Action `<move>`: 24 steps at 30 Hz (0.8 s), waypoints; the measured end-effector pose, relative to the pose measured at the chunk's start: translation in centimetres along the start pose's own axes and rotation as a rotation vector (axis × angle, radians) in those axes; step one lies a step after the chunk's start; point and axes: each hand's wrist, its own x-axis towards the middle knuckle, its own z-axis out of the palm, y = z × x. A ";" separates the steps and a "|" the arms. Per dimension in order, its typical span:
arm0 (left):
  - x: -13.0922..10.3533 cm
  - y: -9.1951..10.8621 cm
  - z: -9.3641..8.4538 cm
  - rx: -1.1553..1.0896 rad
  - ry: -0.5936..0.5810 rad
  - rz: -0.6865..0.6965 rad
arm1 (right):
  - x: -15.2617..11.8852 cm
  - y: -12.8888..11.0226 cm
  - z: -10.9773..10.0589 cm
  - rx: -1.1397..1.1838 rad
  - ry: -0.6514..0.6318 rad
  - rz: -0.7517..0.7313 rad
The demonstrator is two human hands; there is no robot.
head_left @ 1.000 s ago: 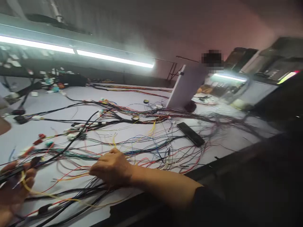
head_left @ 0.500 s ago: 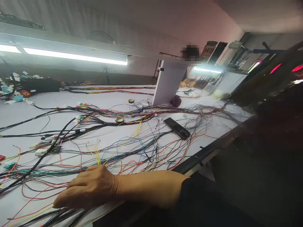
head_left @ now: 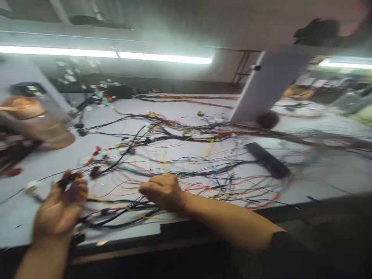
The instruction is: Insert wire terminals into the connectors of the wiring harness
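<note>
Here the left hand [head_left: 59,213] is turning its palm upward at the near left, and its fingers are curling in, clamping on a black piece [head_left: 67,180]. That piece is resting in the grip over the left part of the tabletop [head_left: 128,229], while a yellow wire [head_left: 128,209] is running from about that grip toward the middle, passing close to some black cables [head_left: 116,222].

Over to the right hand [head_left: 165,190]: it is showing its back and bending its fingers down among the loose wires, with pale yellow strands [head_left: 165,161] poking up just behind the knuckles. Whether those fingers are closing on a strand or only pressing, I cannot tell (the blur is doing nobody any favours).

By my reading, the step in hand is the handling of this one piece and its lead: the left is doing the holding, the right is tending the wires. The next move is calling for a steady left grip and, I would judge, a right hand that is singling out its strand cleanly, since red wires [head_left: 116,190] are lying near and could be snagging.

Beyond, a roll of tape [head_left: 187,134] is sitting by the far bundle, a black phone [head_left: 267,159] is lying off to the right, and a white panel [head_left: 261,89] is leaning behind it all.
</note>
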 end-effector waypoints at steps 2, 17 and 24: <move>0.2 0.2 -0.6 -0.074 -0.029 -0.041 | -0.1 -0.2 -0.1 0.034 0.019 0.016; -0.8 -0.2 -0.4 -0.051 -0.081 -0.038 | -0.4 -0.7 0.0 0.054 0.086 0.018; -0.9 -0.6 -0.7 0.079 -0.070 -0.060 | -0.2 -0.8 -0.2 0.062 0.109 0.002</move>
